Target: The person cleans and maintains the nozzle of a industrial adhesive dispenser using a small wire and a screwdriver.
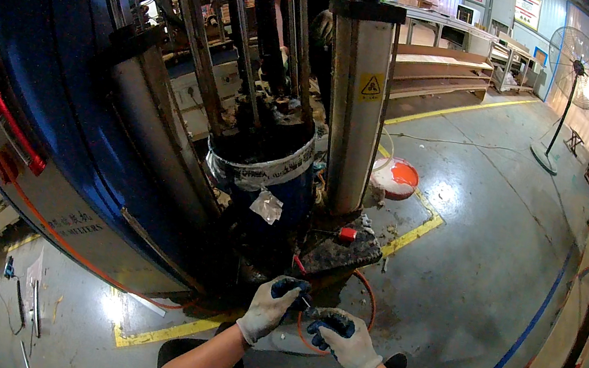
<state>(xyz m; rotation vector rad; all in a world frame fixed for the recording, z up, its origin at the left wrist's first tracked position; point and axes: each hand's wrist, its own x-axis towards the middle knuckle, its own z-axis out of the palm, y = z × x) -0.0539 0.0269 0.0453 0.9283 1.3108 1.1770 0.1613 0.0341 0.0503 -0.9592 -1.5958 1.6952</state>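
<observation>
My left hand (273,307), in a white glove with dark, stained fingertips, is closed in front of the machine's base. Close to its right, my right hand (347,341) wears a similar glove, its fingers curled in a pinch. A thin, pale metallic piece (305,304) shows between the fingertips of both hands; its kind is too small to tell. Just above my left fingers a short red stick-like thing (299,264) juts out, and I cannot tell whether that hand holds it. An orange hose (374,304) loops behind my right hand.
Ahead stands a machine with a blue drum (284,202) under metal rods and a grey column (354,116). A red cylindrical object (347,234) lies on its dirty base plate (356,254). A red-and-white bucket (395,181) and a standing fan (577,71) are to the right.
</observation>
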